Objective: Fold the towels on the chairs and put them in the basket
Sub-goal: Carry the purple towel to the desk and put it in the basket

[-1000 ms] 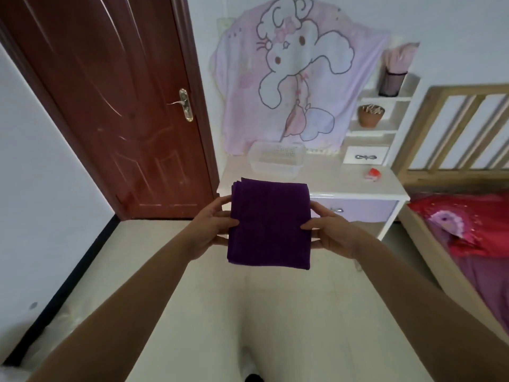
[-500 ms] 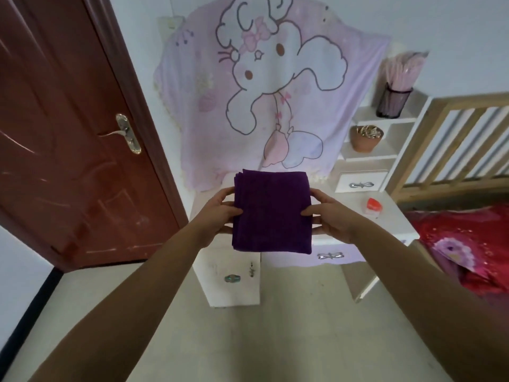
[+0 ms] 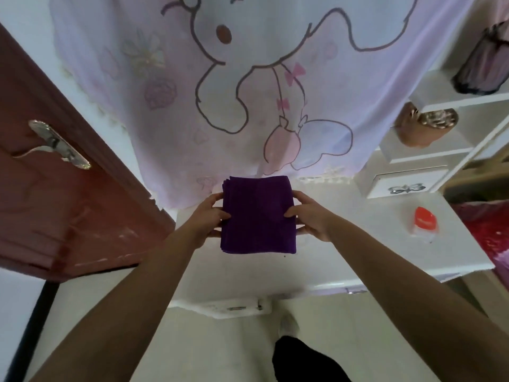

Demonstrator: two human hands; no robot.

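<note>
A folded dark purple towel (image 3: 257, 215) is held flat between both hands above the back of a white desk top (image 3: 344, 257). My left hand (image 3: 205, 217) grips its left edge and my right hand (image 3: 311, 216) grips its right edge, thumbs on top. The clear plastic basket seen earlier on the desk is hidden behind the towel and hands. No chairs are in view.
A red-brown door (image 3: 68, 188) with a metal handle stands at the left. A pink cartoon cloth (image 3: 248, 92) hangs on the wall behind the desk. A red-and-clear small object (image 3: 424, 221) lies on the desk's right; white shelves (image 3: 440, 150) with pots rise beyond. Red bedding (image 3: 490, 230) lies at the far right.
I have walked up to the desk with the towel held in both hands. The desk now lies directly under the towel, and the basket has gone out of sight behind it.
</note>
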